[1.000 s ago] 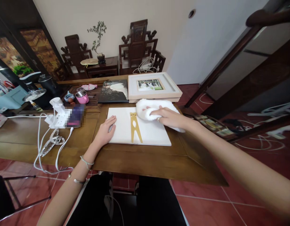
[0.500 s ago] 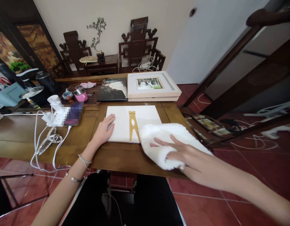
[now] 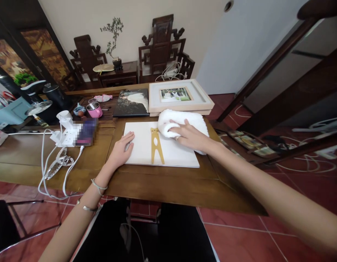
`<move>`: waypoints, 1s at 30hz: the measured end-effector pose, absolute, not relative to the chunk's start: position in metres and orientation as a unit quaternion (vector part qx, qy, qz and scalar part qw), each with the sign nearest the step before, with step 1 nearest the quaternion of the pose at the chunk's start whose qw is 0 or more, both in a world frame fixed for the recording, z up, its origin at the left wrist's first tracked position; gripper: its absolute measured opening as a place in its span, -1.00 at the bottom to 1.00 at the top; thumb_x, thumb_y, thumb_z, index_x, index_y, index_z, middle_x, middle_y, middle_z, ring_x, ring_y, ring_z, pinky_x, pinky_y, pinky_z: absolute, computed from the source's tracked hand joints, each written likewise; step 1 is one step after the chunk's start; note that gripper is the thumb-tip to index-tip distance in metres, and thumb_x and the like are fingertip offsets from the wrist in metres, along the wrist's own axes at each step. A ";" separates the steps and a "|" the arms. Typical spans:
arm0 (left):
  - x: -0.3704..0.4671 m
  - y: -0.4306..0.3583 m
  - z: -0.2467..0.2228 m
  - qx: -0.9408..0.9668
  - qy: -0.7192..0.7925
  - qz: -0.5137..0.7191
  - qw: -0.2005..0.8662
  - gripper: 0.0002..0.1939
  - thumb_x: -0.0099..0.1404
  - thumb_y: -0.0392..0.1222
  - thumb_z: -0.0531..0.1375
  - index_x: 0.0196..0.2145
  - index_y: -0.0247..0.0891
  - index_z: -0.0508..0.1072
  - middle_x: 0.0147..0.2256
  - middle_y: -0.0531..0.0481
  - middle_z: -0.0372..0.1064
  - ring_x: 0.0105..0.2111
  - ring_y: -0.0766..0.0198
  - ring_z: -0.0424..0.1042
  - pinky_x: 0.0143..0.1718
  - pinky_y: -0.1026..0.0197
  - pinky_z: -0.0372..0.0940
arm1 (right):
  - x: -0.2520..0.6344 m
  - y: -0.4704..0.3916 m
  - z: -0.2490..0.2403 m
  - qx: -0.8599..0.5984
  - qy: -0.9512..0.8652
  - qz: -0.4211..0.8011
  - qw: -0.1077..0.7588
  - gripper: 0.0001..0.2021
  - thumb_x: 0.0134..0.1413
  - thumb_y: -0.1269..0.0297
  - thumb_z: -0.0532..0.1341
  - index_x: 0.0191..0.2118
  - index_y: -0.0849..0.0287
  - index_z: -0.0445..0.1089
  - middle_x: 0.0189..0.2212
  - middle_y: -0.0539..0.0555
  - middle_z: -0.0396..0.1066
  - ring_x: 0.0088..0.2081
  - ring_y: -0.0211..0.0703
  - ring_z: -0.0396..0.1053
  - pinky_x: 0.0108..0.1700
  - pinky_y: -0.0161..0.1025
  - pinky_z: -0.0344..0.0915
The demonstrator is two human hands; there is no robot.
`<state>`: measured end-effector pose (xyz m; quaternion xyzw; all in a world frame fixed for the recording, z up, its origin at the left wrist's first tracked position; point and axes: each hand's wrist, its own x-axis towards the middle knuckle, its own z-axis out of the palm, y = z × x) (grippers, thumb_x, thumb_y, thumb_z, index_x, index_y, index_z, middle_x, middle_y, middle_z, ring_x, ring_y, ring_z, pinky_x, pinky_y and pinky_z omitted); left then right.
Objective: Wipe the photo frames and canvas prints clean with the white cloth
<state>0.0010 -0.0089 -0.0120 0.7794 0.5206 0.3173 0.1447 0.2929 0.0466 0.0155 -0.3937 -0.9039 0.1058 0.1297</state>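
A flat white board (image 3: 138, 145) lies on the wooden table, with a gold cat-shaped piece (image 3: 155, 145) on its middle. My left hand (image 3: 121, 148) rests on the board's left edge, its fingers laid out flat and holding nothing. On the right side, a fluffy white towel (image 3: 181, 118) covers the board's upper right part and some of the table beside it. My right hand (image 3: 188, 136) grips and presses this towel from above, with part of the fingers sunk in its folds.
Behind the board lie a framed photo (image 3: 181, 105) on another frame and a dark picture panel (image 3: 131, 103). To the left are a pink cup (image 3: 94, 110), a power strip (image 3: 68, 136) with loose white cables, and a silver hair claw (image 3: 57, 165).
My right hand has moved the towel away from me, from the board's near right corner up to its far right part. My left hand stays in place.
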 end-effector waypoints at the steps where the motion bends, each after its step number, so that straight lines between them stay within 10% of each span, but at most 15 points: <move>1: 0.001 -0.009 -0.012 0.780 0.520 0.316 0.145 -0.57 0.32 -0.19 0.02 0.07 -0.38 0.42 0.16 -0.22 0.28 0.22 0.09 0.20 0.28 -0.06 0.03 | 0.293 0.041 0.015 -0.385 -0.909 0.099 0.125 -0.57 -0.07 0.56 -0.03 -0.08 0.22 0.39 0.23 0.24 0.20 0.33 0.15 -0.12 0.22 0.44 -0.20; 11: 0.002 -0.008 -0.015 0.775 0.525 0.323 0.141 -0.58 0.30 -0.22 0.02 0.06 -0.35 0.43 0.15 -0.21 0.29 0.21 0.08 0.21 0.28 -0.07 0.04 | 0.325 -0.089 0.045 -0.338 -0.917 0.200 0.066 -0.53 -0.30 0.56 0.03 -0.29 -0.04 0.48 0.26 -0.10 0.13 0.31 0.08 -0.06 0.30 0.20 -0.04; 18: 0.001 -0.009 -0.013 0.777 0.522 0.321 0.146 -0.57 0.31 -0.19 0.02 0.07 -0.39 0.42 0.15 -0.23 0.29 0.22 0.08 0.20 0.28 -0.06 0.02 | 0.299 -0.020 0.044 -0.419 -0.885 0.177 0.100 -0.51 -0.01 0.44 -0.02 0.05 0.09 0.37 -0.10 0.15 0.48 -0.03 0.16 0.39 -0.02 0.17 0.31; 30: 0.002 -0.009 -0.012 0.778 0.520 0.320 0.145 -0.57 0.32 -0.18 0.02 0.07 -0.38 0.42 0.15 -0.22 0.29 0.22 0.08 0.20 0.28 -0.04 0.03 | 0.242 -0.009 0.030 -0.346 -0.928 0.101 0.095 -0.52 -0.07 0.58 0.03 0.01 0.28 0.37 0.28 0.32 0.07 0.35 0.22 -0.22 0.22 0.43 -0.24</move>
